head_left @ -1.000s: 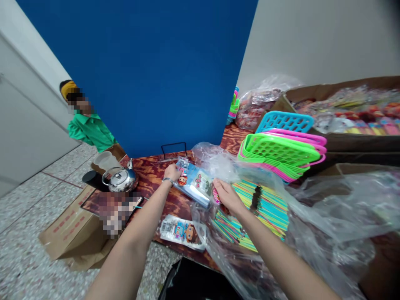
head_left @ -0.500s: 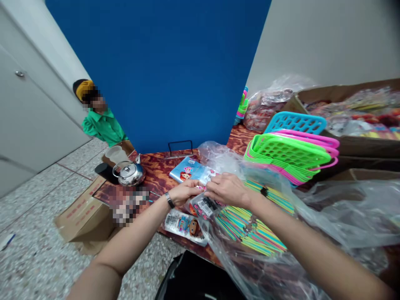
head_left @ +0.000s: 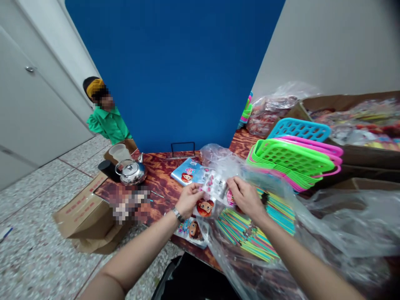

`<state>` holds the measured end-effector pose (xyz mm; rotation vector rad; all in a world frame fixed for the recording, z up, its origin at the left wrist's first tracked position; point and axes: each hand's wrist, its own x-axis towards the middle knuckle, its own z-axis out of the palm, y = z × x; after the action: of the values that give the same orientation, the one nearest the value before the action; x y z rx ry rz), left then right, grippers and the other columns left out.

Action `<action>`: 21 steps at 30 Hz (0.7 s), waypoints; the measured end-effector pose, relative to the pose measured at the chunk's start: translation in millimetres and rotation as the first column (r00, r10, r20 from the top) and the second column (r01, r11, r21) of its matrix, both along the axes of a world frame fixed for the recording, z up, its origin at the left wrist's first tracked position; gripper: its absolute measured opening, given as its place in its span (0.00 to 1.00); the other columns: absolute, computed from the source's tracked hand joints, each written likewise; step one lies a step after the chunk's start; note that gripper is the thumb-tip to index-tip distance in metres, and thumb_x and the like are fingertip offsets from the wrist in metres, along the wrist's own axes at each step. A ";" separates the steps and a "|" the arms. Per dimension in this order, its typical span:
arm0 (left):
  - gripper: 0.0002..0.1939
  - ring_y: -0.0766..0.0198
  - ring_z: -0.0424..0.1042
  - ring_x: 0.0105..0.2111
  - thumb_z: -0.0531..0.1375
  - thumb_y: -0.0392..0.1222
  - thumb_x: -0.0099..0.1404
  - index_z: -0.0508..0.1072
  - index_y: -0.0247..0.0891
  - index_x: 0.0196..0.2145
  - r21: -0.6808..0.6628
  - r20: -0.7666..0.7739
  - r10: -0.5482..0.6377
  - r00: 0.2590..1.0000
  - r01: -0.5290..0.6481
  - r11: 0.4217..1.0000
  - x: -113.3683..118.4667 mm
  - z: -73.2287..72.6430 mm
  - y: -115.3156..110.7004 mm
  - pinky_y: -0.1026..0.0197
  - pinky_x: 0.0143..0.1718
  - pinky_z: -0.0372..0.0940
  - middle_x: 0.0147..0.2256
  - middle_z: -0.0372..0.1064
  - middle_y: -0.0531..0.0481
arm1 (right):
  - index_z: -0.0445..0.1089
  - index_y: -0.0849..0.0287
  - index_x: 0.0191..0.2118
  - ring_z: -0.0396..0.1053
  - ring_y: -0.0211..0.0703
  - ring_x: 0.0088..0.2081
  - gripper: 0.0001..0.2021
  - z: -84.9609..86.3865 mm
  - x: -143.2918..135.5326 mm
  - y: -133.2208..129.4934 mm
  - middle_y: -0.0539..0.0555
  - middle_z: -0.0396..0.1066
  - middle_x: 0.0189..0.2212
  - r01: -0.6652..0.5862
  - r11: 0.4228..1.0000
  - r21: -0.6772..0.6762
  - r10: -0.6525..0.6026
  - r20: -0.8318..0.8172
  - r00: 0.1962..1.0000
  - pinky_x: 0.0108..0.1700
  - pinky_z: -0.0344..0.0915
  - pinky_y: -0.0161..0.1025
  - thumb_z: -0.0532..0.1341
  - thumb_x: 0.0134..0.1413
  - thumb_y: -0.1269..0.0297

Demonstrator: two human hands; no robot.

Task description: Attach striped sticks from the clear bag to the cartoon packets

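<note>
Between my two hands is a clear printed plastic pouch [head_left: 215, 187] with a cartoon face on its lower left part. My left hand [head_left: 188, 201], with a watch at the wrist, pinches its left side. My right hand [head_left: 245, 196] is closed on its right side. Just behind lies a stack of blue printed pouches [head_left: 186, 171]. A silvery printed pouch [head_left: 191, 230] rests at the table's near edge, partly covered. Right of my hands, many thin coloured sticks [head_left: 250, 235] lie in a large clear plastic bag [head_left: 309, 221].
Stacked plastic baskets [head_left: 296, 160] stand at the right, with an open carton [head_left: 353, 146] of packed goods behind. A blue board [head_left: 175, 75] rises at the back. A metal kettle [head_left: 131, 171] sits at the left by a cardboard box [head_left: 81, 216]. A person [head_left: 108, 121] stands beyond.
My hands have moved apart, and the pouch is now spread between them with its printed face showing. The camera view has shifted slightly.
</note>
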<state>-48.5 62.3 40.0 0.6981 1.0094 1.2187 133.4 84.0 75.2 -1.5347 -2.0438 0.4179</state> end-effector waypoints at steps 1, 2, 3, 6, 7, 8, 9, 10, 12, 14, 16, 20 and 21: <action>0.18 0.72 0.66 0.19 0.69 0.43 0.44 0.65 0.35 0.27 0.008 0.015 0.037 0.999 -0.037 0.999 7.4 -2.2 -5.1 0.68 0.25 0.61 0.20 0.67 0.57 | 0.59 0.56 0.24 0.61 0.38 0.21 0.20 -4.8 -2.5 0.6 0.47 0.60 0.16 0.073 0.996 -0.053 -0.076 -0.062 0.995 0.24 0.49 0.34 0.43 0.59 0.50; 0.16 0.72 0.67 0.20 0.67 0.44 0.47 0.64 0.36 0.28 0.019 0.031 0.076 0.997 -0.077 0.997 14.7 -4.5 -10.3 0.68 0.27 0.61 0.21 0.67 0.57 | 0.58 0.55 0.24 0.60 0.38 0.21 0.20 -10.3 -5.0 1.4 0.47 0.59 0.16 0.119 0.988 -0.097 -0.130 -0.117 0.985 0.24 0.50 0.34 0.43 0.59 0.50; 0.15 0.72 0.67 0.22 0.66 0.44 0.49 0.64 0.36 0.29 0.030 0.051 0.116 0.992 -0.118 0.993 21.9 -7.0 -15.2 0.69 0.28 0.62 0.22 0.67 0.57 | 0.57 0.55 0.24 0.60 0.39 0.22 0.19 -16.4 -7.3 2.4 0.47 0.60 0.17 0.149 0.980 -0.134 -0.171 -0.169 0.971 0.25 0.50 0.34 0.43 0.58 0.49; 0.12 0.70 0.69 0.26 0.63 0.41 0.53 0.63 0.37 0.31 0.057 0.125 0.202 0.971 -0.210 0.976 39.8 -14.2 -26.6 0.66 0.32 0.63 0.27 0.70 0.55 | 0.59 0.55 0.25 0.61 0.40 0.26 0.17 -33.9 -11.8 5.0 0.48 0.62 0.21 0.162 0.950 -0.266 -0.258 -0.382 0.887 0.27 0.54 0.34 0.46 0.55 0.48; 0.11 0.68 0.70 0.28 0.63 0.41 0.53 0.63 0.37 0.32 0.059 0.149 0.211 0.966 -0.222 0.973 44.0 -16.1 -28.9 0.65 0.34 0.64 0.29 0.71 0.53 | 0.59 0.55 0.25 0.61 0.41 0.27 0.17 -38.5 -12.7 5.2 0.48 0.63 0.22 0.134 0.941 -0.312 -0.274 -0.464 0.843 0.28 0.55 0.35 0.48 0.54 0.48; 0.11 0.67 0.71 0.29 0.63 0.40 0.54 0.64 0.37 0.32 0.059 0.165 0.213 0.963 -0.226 0.972 47.2 -17.4 -30.4 0.63 0.35 0.64 0.30 0.72 0.52 | 0.60 0.55 0.26 0.62 0.41 0.27 0.16 -42.0 -13.5 5.1 0.48 0.64 0.22 0.097 0.931 -0.351 -0.284 -0.532 0.798 0.28 0.56 0.35 0.49 0.53 0.49; 0.11 0.66 0.71 0.29 0.63 0.40 0.54 0.64 0.37 0.33 0.060 0.173 0.211 0.962 -0.224 0.973 49.5 -18.3 -31.3 0.62 0.36 0.64 0.31 0.72 0.52 | 0.61 0.55 0.27 0.62 0.40 0.27 0.15 -44.3 -14.4 4.4 0.48 0.65 0.23 0.058 0.923 -0.381 -0.288 -0.583 0.759 0.28 0.58 0.35 0.51 0.51 0.49; 0.11 0.65 0.72 0.30 0.62 0.41 0.55 0.64 0.37 0.33 0.064 0.175 0.210 0.962 -0.224 0.972 50.8 -18.6 -31.7 0.62 0.36 0.65 0.31 0.72 0.51 | 0.62 0.56 0.28 0.63 0.40 0.27 0.14 -45.6 -15.5 3.3 0.48 0.65 0.23 0.021 0.916 -0.401 -0.287 -0.618 0.732 0.28 0.59 0.35 0.51 0.51 0.50; 0.10 0.64 0.72 0.31 0.61 0.41 0.56 0.64 0.37 0.34 0.089 0.164 0.214 0.963 -0.231 0.969 51.2 -18.0 -31.3 0.62 0.36 0.65 0.32 0.72 0.50 | 0.63 0.57 0.31 0.64 0.39 0.26 0.14 -45.8 -17.9 0.4 0.48 0.67 0.23 -0.036 0.905 -0.423 -0.277 -0.652 0.706 0.28 0.61 0.35 0.52 0.50 0.51; 0.10 0.63 0.72 0.33 0.61 0.41 0.57 0.65 0.37 0.35 0.119 0.152 0.214 0.965 -0.232 0.965 50.1 -16.5 -30.2 0.62 0.37 0.64 0.33 0.73 0.50 | 0.64 0.58 0.34 0.66 0.39 0.26 0.14 -44.4 -20.1 -2.5 0.48 0.68 0.24 -0.089 0.894 -0.440 -0.271 -0.686 0.675 0.29 0.63 0.35 0.53 0.49 0.52; 0.10 0.62 0.72 0.35 0.61 0.41 0.57 0.66 0.37 0.36 0.128 0.156 0.204 0.967 -0.224 0.966 49.2 -15.3 -29.5 0.61 0.39 0.64 0.35 0.73 0.49 | 0.64 0.58 0.36 0.67 0.39 0.26 0.15 -43.6 -20.9 -4.4 0.48 0.69 0.25 -0.132 0.883 -0.450 -0.266 -0.713 0.649 0.29 0.65 0.36 0.54 0.48 0.52; 0.11 0.60 0.72 0.37 0.61 0.43 0.56 0.67 0.37 0.36 0.088 0.217 0.210 0.953 -0.233 0.969 50.2 -15.2 -29.7 0.59 0.41 0.64 0.35 0.73 0.48 | 0.64 0.58 0.39 0.67 0.39 0.26 0.17 -45.7 -16.9 -4.7 0.49 0.70 0.26 -0.162 0.891 -0.423 -0.241 -0.745 0.622 0.28 0.65 0.35 0.57 0.46 0.51; 0.12 0.60 0.72 0.38 0.61 0.45 0.56 0.68 0.37 0.36 0.073 0.231 0.223 0.947 -0.246 0.967 51.0 -15.4 -29.8 0.59 0.41 0.64 0.36 0.73 0.48 | 0.65 0.58 0.39 0.67 0.40 0.26 0.18 -46.3 -15.8 -4.9 0.50 0.71 0.26 -0.143 0.904 -0.403 -0.226 -0.734 0.640 0.29 0.65 0.35 0.57 0.47 0.51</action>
<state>2.6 32.5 24.6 0.5145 0.8661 1.5288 117.6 79.2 28.9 -1.2733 -1.2532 1.3337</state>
